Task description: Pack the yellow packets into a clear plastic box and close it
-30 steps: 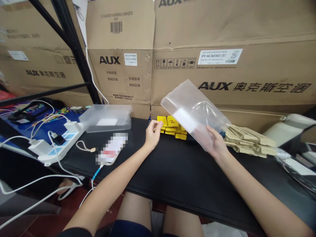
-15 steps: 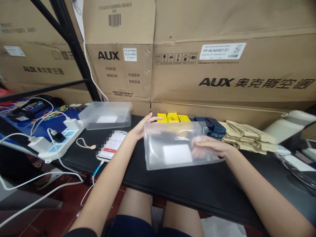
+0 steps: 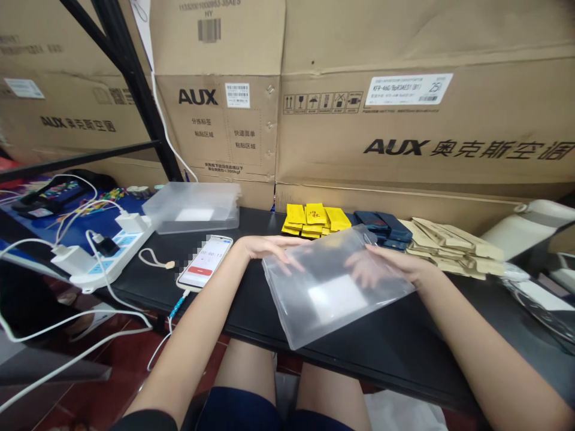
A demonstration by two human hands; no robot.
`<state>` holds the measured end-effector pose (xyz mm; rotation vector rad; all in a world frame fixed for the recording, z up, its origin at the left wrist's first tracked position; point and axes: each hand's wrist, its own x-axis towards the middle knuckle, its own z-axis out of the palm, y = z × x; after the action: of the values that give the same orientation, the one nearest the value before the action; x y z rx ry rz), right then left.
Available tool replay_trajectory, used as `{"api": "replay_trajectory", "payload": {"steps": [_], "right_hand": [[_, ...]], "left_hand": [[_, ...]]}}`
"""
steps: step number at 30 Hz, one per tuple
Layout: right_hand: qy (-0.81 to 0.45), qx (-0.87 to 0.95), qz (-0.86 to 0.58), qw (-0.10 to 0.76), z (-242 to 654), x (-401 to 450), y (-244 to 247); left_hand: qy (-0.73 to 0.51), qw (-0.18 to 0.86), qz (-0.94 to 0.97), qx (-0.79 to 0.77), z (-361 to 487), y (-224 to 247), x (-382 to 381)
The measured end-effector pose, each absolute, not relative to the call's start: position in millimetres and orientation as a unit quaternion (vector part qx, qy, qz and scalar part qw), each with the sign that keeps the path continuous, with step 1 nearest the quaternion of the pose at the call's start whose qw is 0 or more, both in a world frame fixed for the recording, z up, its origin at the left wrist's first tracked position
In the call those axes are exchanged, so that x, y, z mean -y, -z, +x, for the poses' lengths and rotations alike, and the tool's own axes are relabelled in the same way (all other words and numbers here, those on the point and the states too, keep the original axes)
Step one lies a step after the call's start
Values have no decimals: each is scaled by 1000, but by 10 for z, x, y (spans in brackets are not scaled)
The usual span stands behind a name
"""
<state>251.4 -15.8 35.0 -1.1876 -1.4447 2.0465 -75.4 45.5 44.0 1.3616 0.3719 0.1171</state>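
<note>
A clear, frosted plastic bag (image 3: pixel 296 311) with a white label (image 3: pixel 339 299) is held tilted above the black table, its lower left corner toward me. My right hand (image 3: pixel 381 263) grips its right side, the thumb at the upper edge and the fingers spread behind, showing through the plastic. At the bag's upper left edge is my left hand (image 3: pixel 272 245), fingers stretched out and apart, some partly seen through the film. Just behind the bag lie several yellow packets (image 3: pixel 314 218).
Dark blue packets (image 3: pixel 384 227) and beige paper packets (image 3: pixel 449 245) sit at the back right, near a white bottle (image 3: pixel 516 236). Leftward are a stack of clear plastic bags (image 3: pixel 193 206), a phone (image 3: pixel 206 263) on a cable and a power strip (image 3: pixel 110 257). Cardboard (image 3: pixel 323 137) stands behind.
The bag has turned, its lower left corner coming down toward me and its right side rising. My left hand has moved lower and right, onto the bag's upper left edge.
</note>
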Motion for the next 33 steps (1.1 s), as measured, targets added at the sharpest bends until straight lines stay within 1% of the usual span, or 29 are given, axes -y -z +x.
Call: {"api": "replay_trajectory", "payload": {"steps": [6,12,17,20,25,29,33], "right_hand": [[-692,586,-385,172,2645,188,-386],[-707,614,-332,115,2710,178,-333],[-705,616,-347,58,2738,110,-209],[-692,621,-366,46,2750,93,-166],[-676,623,-394,18,2720,92,-158],[-643,631,-434,14,2655,110,-170],[-620,646,-444,22,2623,172,-161]], "left_hand": [[-51,751,631,-189,-714,-410,-493],[-61,703,670,-231,-730,-388,-509],[-60,667,689,-276,-746,-370,-530],[-92,637,700,-309,-735,-350,-557],[-188,579,703,-368,-712,-260,-634],[-240,583,680,-374,-676,-176,-667],[-260,596,664,-370,-641,-139,-661]]}}
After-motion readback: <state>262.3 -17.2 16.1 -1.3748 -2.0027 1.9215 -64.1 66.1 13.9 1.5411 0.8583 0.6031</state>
